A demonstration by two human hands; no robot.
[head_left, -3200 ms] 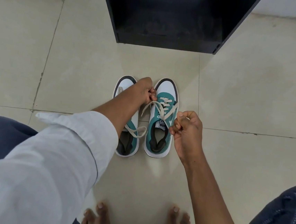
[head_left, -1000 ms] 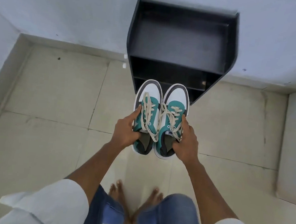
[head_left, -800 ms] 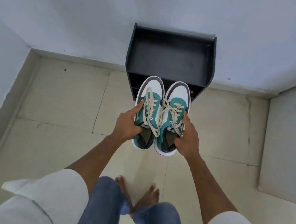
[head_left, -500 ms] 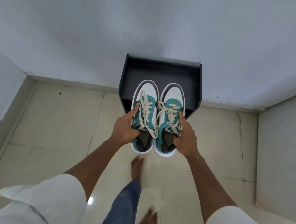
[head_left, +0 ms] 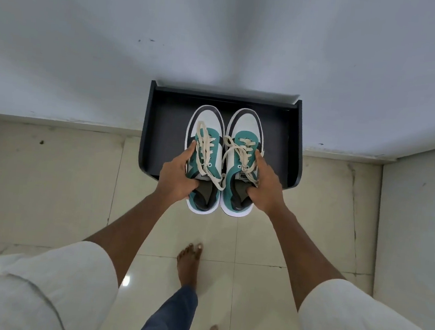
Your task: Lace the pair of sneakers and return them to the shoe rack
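Observation:
I hold two teal, white and black sneakers side by side in the air, toes pointing away from me. My left hand (head_left: pixel 176 179) grips the left sneaker (head_left: pixel 206 129) by its outer side and collar. My right hand (head_left: pixel 263 189) grips the right sneaker (head_left: pixel 246 130) the same way. Cream laces run through the eyelets of both and hang loose over the tongues. The front halves of the sneakers are over the top shelf of the black shoe rack (head_left: pixel 167 122), the heels stick out past its front edge.
The rack stands against a pale wall (head_left: pixel 223 37) on a beige tiled floor (head_left: pixel 62 189). A second wall or panel (head_left: pixel 416 237) rises at the right. My bare feet (head_left: pixel 188 263) are on the tiles below the sneakers.
After tying laces on the floor, I have picked up both sneakers, stood up and stepped forward. The sneakers have come over the rack's top shelf.

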